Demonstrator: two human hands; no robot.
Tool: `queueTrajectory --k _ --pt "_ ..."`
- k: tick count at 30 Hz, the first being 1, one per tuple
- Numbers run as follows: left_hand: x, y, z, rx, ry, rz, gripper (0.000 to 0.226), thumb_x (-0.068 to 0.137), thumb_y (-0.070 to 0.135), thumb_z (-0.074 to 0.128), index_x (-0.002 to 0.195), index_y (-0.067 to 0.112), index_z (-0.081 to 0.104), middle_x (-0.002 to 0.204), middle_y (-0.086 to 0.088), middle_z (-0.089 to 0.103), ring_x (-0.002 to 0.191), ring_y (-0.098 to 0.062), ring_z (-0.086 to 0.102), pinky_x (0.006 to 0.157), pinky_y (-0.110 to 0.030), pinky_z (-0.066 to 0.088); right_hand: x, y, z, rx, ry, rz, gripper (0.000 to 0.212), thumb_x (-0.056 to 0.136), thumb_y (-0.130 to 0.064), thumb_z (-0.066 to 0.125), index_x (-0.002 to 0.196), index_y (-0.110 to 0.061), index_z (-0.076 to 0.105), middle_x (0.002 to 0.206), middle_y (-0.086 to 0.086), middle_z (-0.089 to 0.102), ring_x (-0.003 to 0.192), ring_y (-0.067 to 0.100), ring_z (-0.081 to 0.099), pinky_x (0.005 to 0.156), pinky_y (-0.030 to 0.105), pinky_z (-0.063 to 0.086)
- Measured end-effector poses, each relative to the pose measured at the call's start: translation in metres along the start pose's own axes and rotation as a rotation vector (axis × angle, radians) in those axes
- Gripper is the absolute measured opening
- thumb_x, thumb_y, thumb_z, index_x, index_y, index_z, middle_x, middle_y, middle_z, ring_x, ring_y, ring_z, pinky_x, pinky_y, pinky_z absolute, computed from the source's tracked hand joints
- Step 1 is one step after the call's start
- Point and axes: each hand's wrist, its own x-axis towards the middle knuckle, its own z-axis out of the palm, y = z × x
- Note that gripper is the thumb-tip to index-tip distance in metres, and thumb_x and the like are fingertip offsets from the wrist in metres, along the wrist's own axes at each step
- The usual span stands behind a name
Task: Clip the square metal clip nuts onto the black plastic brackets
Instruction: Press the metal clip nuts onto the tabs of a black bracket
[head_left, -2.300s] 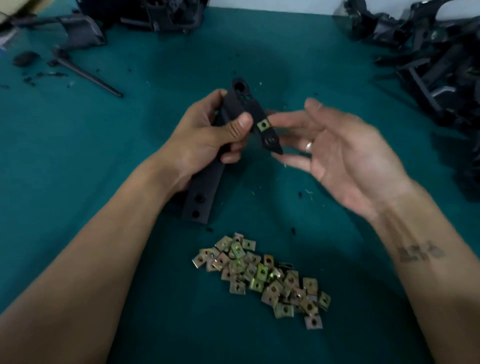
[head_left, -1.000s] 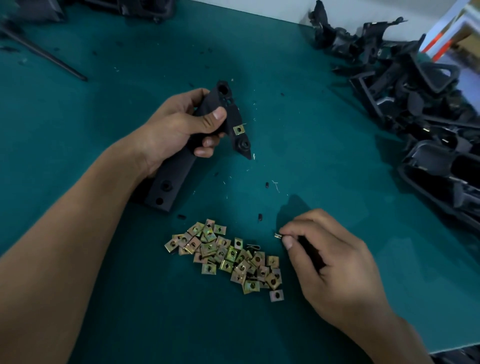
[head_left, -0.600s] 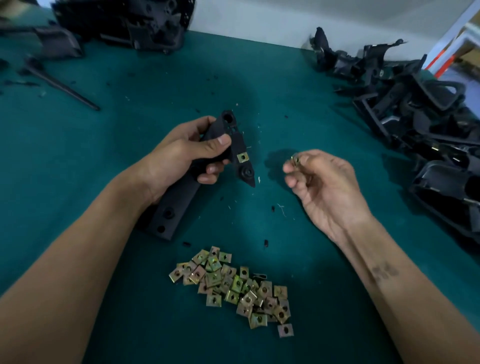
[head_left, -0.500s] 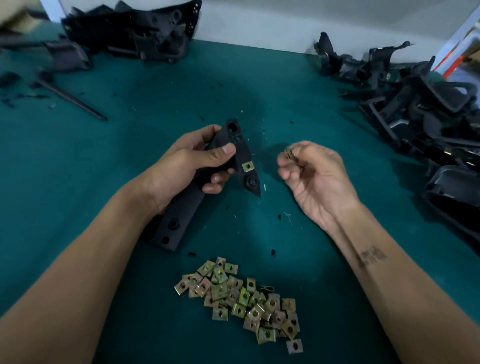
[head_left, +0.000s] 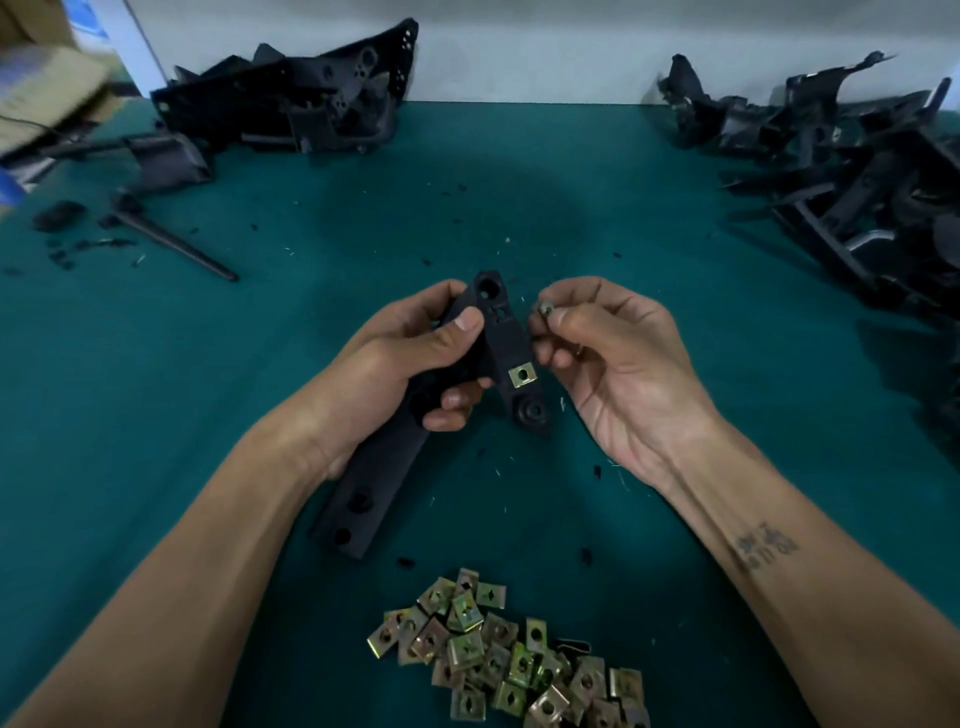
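Loose clip nut (head_left: 545, 309) sits pinched in right hand (head_left: 613, 364) fingertips, just right of bracket (head_left: 498, 332) upper end, w/ a small gap. Bracket's long axis runs top-centre to lower-left; left hand (head_left: 410, 364) grips its middle. One nut (head_left: 522, 375) already on. Right hand nearer the free slot, probably pushes leftward.

A teal-covered bench (head_left: 649, 218) carries a loose heap of brass-coloured clip nuts (head_left: 511, 660) at its near edge, black bracket piles far left (head_left: 291, 98) and right (head_left: 852, 166), a black rod (head_left: 176, 244), and scattered black crumbs.
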Motion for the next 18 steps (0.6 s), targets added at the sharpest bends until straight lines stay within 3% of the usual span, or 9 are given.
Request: queueTrajectory --k 4,10,13,18 --pt "-0.0006 0.0001 0.0008 -0.008 0.004 -0.014 0.038 0.099 0.020 0.050 0.118 -0.012 0.040 0.095 -0.020 0.048 0.054 -0.017 0.037 0.042 -0.022 0.033 -0.0009 -0.0029 0.0027 0.035 -0.006 0.002 0.016 0.087 0.007 0.065 0.089 -0.005 0.075 0.078 0.011 0.070 0.064 0.013 0.063 0.060 0.018 0.052" --pt "-0.0009 0.0007 0.0029 0.032 -0.013 0.003 0.043 0.099 0.022 0.050 0.121 -0.012 0.037 0.099 -0.017 0.045 0.054 -0.015 0.038 0.043 -0.022 0.028 -0.0045 -0.0011 0.0059 0.006 -0.059 -0.014 0.016 0.078 -0.004 0.071 0.092 -0.006 0.079 0.090 0.012 0.075 0.078 0.015 0.070 0.069 0.019 0.055" --pt "-0.0003 0.0003 0.0025 0.036 -0.025 0.013 0.045 0.094 0.026 0.056 0.117 -0.009 0.040 0.098 -0.017 0.044 0.054 -0.014 0.039 0.043 -0.022 0.029 -0.0046 -0.0017 0.0075 -0.010 -0.028 -0.014 0.015 0.075 -0.004 0.071 0.087 -0.006 0.079 0.087 0.012 0.075 0.075 0.015 0.069 0.068 0.019 0.056" --pt "0.0007 -0.0001 -0.0002 0.034 -0.065 0.025 0.028 0.092 0.027 0.058 0.112 0.010 0.047 0.097 -0.016 0.044 0.053 -0.014 0.041 0.043 -0.022 0.034 -0.0041 -0.0019 0.0068 -0.034 0.005 -0.031 0.015 0.074 -0.005 0.072 0.088 -0.005 0.078 0.086 0.013 0.073 0.076 0.018 0.066 0.072 0.024 0.055"
